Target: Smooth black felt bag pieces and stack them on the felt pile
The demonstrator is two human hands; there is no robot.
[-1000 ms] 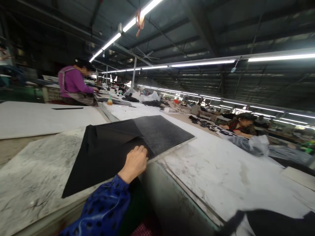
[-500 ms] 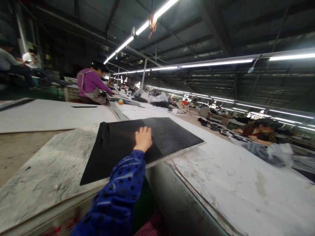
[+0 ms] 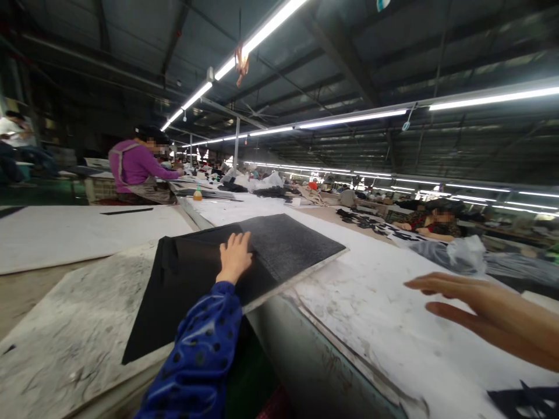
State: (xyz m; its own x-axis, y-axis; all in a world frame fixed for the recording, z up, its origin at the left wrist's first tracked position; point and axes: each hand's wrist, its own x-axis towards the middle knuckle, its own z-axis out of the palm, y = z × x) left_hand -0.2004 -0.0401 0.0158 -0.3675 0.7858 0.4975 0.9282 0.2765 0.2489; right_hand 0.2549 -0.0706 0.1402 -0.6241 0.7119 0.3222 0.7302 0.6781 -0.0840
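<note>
Black sheet material (image 3: 168, 297) lies under the left hand (image 3: 236, 256), palm down, fingers parted and slightly bent; the grip is loose and encloses nothing visible, the hand appearing to rest on the sheet near its border with a greyer, textured area (image 3: 292, 238); whether that area is a separate piece cannot be told; a blue spotted sleeve (image 3: 203, 343) covers the left forearm. The right hand (image 3: 484, 308) has its fingers extended and its thumb well parted from them, with nothing held; it is over the white tabletop (image 3: 371, 326), contact with which cannot be judged; dark pieces (image 3: 524, 401) lie near it at the lower right corner.

The black sheet spans a stained pale board (image 3: 78, 314) and the near end of the tabletop. Beyond, a small bottle (image 3: 198, 195) stands upright, amber in its body; a translucent plastic bag (image 3: 467, 253) lies past the right hand, its contents unclear; a teal container (image 3: 24, 170) stands at far left, its interior hidden. A person in purple (image 3: 135, 166) works at the left of the far tabletop; another person (image 3: 430, 224) leans over dark cut shapes (image 3: 367, 221) at right.
</note>
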